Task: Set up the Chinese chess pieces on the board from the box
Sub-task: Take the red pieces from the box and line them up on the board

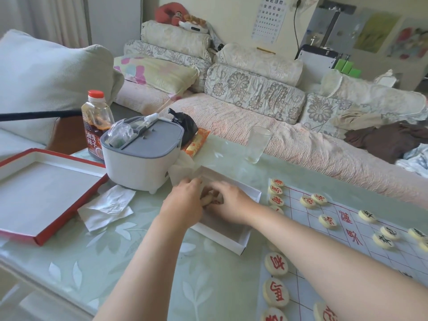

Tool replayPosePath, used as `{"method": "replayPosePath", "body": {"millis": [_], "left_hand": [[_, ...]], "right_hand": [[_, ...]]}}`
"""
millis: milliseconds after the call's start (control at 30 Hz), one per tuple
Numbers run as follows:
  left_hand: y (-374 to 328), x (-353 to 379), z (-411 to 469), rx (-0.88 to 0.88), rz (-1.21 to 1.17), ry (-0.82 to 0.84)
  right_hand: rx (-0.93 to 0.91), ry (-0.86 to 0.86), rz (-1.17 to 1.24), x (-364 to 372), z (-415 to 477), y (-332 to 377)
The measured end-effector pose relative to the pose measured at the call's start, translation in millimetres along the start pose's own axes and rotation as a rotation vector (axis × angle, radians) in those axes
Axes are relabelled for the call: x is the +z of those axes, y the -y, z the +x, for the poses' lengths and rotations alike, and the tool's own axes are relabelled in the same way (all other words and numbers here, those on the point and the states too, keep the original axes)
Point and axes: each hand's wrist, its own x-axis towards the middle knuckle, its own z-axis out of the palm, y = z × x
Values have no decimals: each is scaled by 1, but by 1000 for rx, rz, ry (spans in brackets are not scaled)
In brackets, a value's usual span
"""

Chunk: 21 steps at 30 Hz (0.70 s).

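left hand [185, 200]: in box [234, 237] — curled on pieces, hold unclear
right hand [231, 200]: beside it — same
tip: lift one piece, clear the wall

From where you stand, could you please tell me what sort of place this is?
Most likely a home living room: a sofa piled with floral cushions runs behind a glass-topped table, and an eye chart hangs on the wall.
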Motion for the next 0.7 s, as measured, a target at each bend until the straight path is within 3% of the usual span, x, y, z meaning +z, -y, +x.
{"method": "replayPosePath", "body": {"millis": [267,500,700], "left_hand": [[-10,7,-3,22,191,128],[-18,14,-1,17,208,168],[-44,15,-1,18,87,35]], "right_hand": [[89,-13,34,-11,-37,-11],[78,16,-135,-13,-48,-14],[41,-135,-72,-33,-68,-17]]}}
